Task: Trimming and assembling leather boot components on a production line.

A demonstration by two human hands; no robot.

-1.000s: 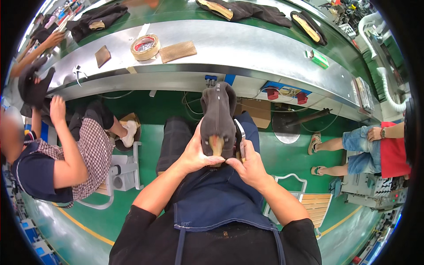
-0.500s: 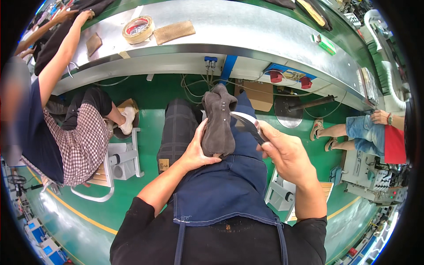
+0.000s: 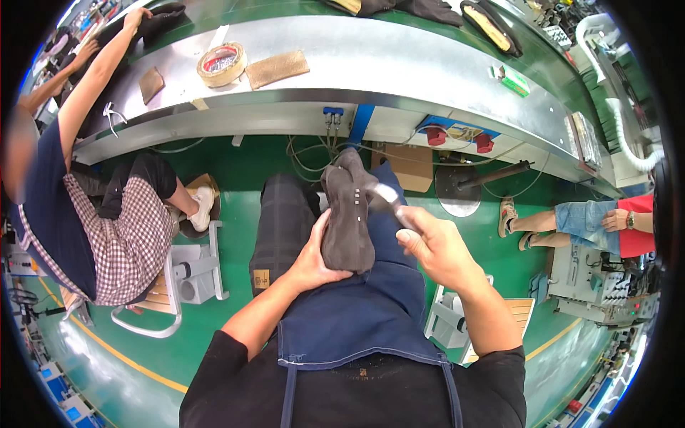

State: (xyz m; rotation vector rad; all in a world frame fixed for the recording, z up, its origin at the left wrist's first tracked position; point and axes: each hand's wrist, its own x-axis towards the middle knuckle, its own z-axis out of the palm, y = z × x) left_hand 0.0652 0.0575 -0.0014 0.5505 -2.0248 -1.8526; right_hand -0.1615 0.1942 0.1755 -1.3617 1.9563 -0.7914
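Note:
A dark grey suede shoe upper (image 3: 346, 239) stands above my lap, with a row of small pale spots down its middle. My left hand (image 3: 317, 253) is closed around its lower left side, thumb along the bottom. My right hand (image 3: 439, 246) grips a metal hand tool (image 3: 387, 194) with a shiny, curved head. The tool's head is close to the right side of the upper; blur hides its exact kind and whether it touches. A dark blue apron (image 3: 357, 307) covers my lap below.
Ahead is a metal bench (image 3: 371, 60) carrying a tape roll (image 3: 222, 64), a brown block (image 3: 277, 68) and a small green box (image 3: 514, 81). Beneath it hang cables and red sockets (image 3: 436, 135). A seated person (image 3: 125, 250) works at left; another (image 3: 592, 221) is at right.
The tool's head has swung slightly and is now blurred beside the upper. My right hand and the upper have shifted a little left. The left neighbour's arm reaches farther forward.

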